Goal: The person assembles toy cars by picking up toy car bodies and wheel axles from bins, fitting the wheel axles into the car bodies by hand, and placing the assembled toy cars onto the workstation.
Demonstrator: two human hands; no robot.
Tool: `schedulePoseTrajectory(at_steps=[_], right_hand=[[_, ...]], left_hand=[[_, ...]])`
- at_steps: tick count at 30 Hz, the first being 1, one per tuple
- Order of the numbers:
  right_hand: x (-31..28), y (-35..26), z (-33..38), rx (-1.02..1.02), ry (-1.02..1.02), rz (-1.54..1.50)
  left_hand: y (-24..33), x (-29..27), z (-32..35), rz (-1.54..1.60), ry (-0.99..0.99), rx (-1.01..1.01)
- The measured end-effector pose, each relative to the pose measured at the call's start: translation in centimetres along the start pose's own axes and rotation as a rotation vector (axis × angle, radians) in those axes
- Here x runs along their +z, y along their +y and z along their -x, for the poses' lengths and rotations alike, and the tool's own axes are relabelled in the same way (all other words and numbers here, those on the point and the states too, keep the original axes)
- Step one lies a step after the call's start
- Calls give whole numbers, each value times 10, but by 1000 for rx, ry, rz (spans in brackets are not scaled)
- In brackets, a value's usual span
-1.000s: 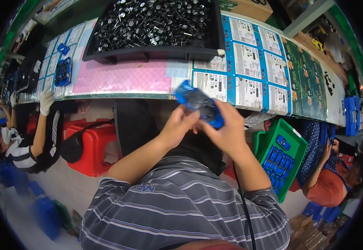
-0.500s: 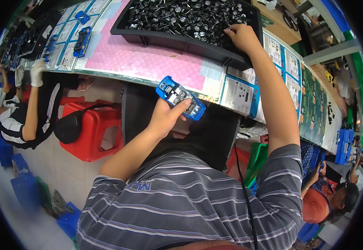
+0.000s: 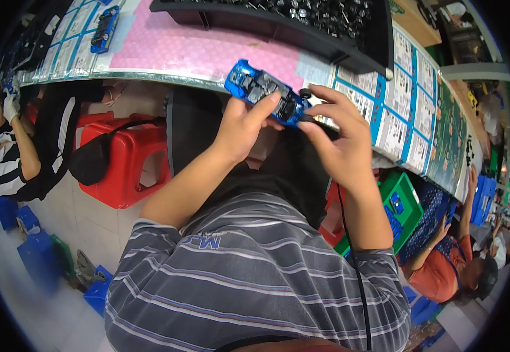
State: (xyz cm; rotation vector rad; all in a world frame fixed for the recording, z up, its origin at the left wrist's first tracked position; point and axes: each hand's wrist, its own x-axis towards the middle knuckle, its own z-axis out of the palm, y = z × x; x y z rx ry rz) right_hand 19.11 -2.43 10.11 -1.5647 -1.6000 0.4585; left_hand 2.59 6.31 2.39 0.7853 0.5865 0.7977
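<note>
A blue toy car body, its grey and black inner side turned up, is gripped by my left hand just off the table's front edge. My thumb presses on its middle. At the car's right end, my right hand pinches a wheel axle with a small black wheel at each end. The axle lies against the car; whether it is seated there I cannot tell. Beyond my hands stands a black tray full of loose black wheel axles with shiny hubs.
Another blue toy car lies on the table at the far left, near pink bubble wrap. A red stool is to my left, and a green crate with blue parts to my right. Co-workers sit on both sides.
My right hand has come from the tray to the car's right end, bringing a wheel axle. The tray and table sit higher in the view. The left co-worker's gloved hand has shifted left.
</note>
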Motion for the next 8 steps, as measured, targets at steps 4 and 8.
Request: schedulePoseTrajectory(at_steps=[4, 8], right_hand=[[12, 10, 8, 78, 44, 31], [18, 8, 13, 159, -2, 31]], left_hand=[[-10, 10, -1, -19, -10, 33], [-23, 9, 5, -44, 19, 133]])
